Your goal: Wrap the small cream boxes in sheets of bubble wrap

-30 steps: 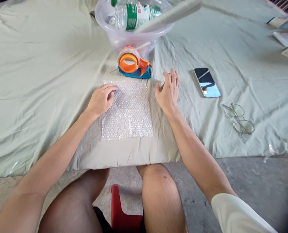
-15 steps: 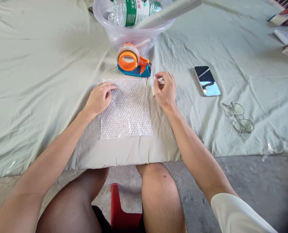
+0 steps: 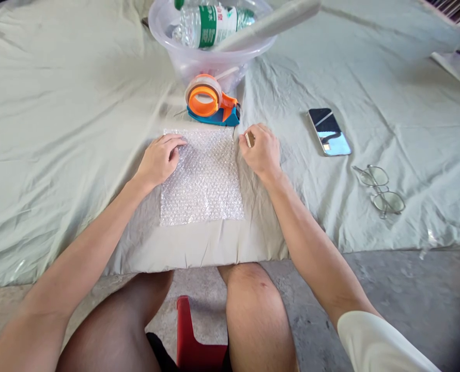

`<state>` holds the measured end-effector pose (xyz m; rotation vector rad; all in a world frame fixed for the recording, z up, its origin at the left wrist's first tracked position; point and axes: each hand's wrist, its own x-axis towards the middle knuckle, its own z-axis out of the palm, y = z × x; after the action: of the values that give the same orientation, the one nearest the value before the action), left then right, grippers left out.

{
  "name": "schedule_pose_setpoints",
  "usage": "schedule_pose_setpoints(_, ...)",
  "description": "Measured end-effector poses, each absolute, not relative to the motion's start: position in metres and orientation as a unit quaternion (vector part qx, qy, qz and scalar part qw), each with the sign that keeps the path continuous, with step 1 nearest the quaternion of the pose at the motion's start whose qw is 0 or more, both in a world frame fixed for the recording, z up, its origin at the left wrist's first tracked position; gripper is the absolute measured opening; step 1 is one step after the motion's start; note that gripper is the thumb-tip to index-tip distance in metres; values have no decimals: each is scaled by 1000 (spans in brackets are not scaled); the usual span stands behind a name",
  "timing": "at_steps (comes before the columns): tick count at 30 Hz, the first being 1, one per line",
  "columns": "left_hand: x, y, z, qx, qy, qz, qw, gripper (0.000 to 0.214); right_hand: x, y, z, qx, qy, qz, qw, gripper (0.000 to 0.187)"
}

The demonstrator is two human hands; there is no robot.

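Note:
A square sheet of clear bubble wrap [image 3: 203, 181] lies flat on the cloth in front of me. My left hand [image 3: 161, 157] rests on its upper left edge, fingers stretched out and thumb apart, gripping nothing. Just off the sheet's upper right side, my right hand [image 3: 261, 149] is closed around a small box-like item [image 3: 249, 139] with a brown face and a pale edge. The palm and fingers hide most of that item. Beyond the sheet stands an orange and blue tape dispenser [image 3: 214, 101] with a roll of tape in it.
Behind the dispenser is a translucent plastic basin [image 3: 214, 59] holding a green-labelled bottle [image 3: 214, 25] and a pale roll [image 3: 271, 25]. On the right lie a phone [image 3: 330, 132] and eyeglasses [image 3: 381, 191]. White papers [image 3: 457, 64] sit at the far right. The cloth-covered table's front edge [image 3: 199, 266] is near my knees.
My right hand has come slightly nearer and its fingers have closed round the small item. My left hand stays put. Another person's hand and the boxes beside it have left the upper right.

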<state>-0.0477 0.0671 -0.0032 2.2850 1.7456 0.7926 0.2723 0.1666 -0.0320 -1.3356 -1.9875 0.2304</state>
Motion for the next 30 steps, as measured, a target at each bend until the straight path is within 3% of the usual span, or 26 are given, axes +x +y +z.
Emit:
schedule_pose_setpoints(8, -48, 67, -5, 763, 587, 262, 75, 46, 268, 159, -22, -506, -755, 48, 414, 9)
schedule_pose_setpoints(11, -48, 68, -5, 763, 586, 262, 73, 46, 267, 158, -20, -514, -758, 69, 396, 11)
schedule_pose_setpoints(14, -48, 68, -5, 765, 584, 261, 74, 46, 266, 155, -17, -520, -761, 77, 381, 23)
schedule_pose_setpoints(18, -48, 69, -6, 766, 584, 259, 69, 47, 267, 147, -7, -515, -742, 54, 425, 41)
schedule_pose_setpoints(30, -46, 66, -4, 759, 585, 274, 81, 46, 270, 152, -14, -516, -741, 89, 420, 51)
